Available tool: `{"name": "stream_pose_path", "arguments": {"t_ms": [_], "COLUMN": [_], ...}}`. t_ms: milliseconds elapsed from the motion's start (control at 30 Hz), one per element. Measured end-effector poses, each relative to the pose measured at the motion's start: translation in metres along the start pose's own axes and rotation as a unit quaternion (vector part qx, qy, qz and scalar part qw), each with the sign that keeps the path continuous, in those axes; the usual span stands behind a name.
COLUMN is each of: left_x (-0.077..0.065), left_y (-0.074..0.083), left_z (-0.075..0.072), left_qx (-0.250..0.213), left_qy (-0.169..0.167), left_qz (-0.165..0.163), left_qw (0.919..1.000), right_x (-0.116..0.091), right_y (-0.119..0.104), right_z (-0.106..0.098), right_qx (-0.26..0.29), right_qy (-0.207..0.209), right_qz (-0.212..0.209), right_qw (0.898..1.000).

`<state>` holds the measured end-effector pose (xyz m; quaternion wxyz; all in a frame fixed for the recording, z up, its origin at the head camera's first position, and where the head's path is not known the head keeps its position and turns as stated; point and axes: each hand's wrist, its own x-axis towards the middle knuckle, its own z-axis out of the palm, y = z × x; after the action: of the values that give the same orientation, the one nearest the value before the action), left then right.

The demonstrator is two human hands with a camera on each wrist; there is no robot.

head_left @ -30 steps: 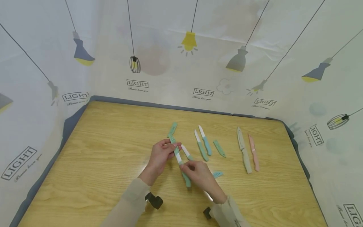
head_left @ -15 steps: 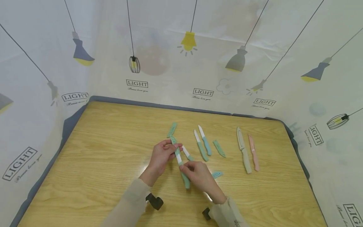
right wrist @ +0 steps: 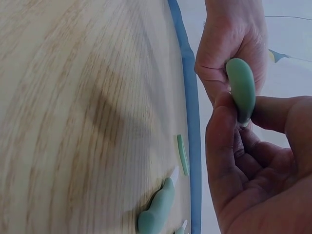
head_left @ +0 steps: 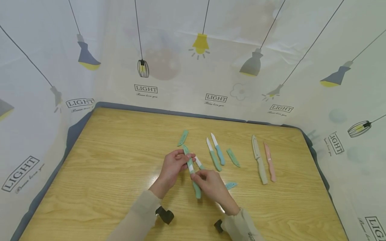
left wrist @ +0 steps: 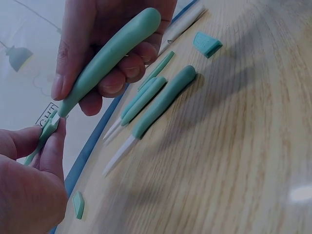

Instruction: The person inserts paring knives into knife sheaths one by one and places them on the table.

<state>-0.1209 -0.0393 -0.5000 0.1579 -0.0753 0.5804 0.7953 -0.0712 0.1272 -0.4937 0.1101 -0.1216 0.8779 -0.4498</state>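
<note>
My left hand (head_left: 170, 169) pinches a green blade sheath (head_left: 185, 150) between thumb and fingers. My right hand (head_left: 212, 185) grips the green handle of a paring knife (head_left: 197, 190), its white blade partly inside that sheath. A short white stretch of blade shows between the two hands. In the left wrist view the knife handle (left wrist: 114, 53) slants up to the right, held above the table. The right wrist view shows the handle (right wrist: 241, 87) nearly end-on between thumb and finger. Just behind the hands lies another green-handled knife (head_left: 199, 163), partly hidden.
On the wooden table (head_left: 105, 167) lie a green-handled knife (head_left: 215, 161), a blue-handled knife (head_left: 220, 155), two green sheaths (head_left: 233, 157) and a blue sheath (head_left: 231, 185). Farther right are a beige knife (head_left: 261, 169) and a pink knife (head_left: 271, 167). A printed curtain stands behind the table.
Less of the white blade shows between the hands now, so the knife sits deeper in the sheath. The left hand and sheath have shifted slightly right; the right hand stays nearly in place.
</note>
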Motion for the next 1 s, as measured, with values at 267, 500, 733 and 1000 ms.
{"name": "stream_pose_path", "arguments": {"t_ms": [267,500,733,1000], "left_x": [-0.0011,-0.0021,-0.0022,-0.0042], "left_y": [-0.0036,-0.0067,-0.0073,-0.0104], "left_z": [0.0014,0.0031,0.0065,0.0088], "left_qx": [0.004,0.005,-0.002,-0.009], "left_qy": [-0.003,-0.003,-0.007,0.026], "left_qz": [0.001,0.011,0.007,0.013], "left_qw": [1.0,0.9999,0.9999,0.9995], "right_x": [0.001,0.0021,0.0014,0.0005], "right_y": [-0.0027,-0.0029,-0.0026,-0.0027], "right_z": [-0.0012,-0.0011,-0.0025,-0.0037], "right_qx": [0.0,0.005,0.006,-0.059], "right_qy": [0.012,0.02,0.029,0.039], "right_qz": [-0.004,-0.003,0.005,-0.003], "right_qw": [1.0,1.0,1.0,0.998]}}
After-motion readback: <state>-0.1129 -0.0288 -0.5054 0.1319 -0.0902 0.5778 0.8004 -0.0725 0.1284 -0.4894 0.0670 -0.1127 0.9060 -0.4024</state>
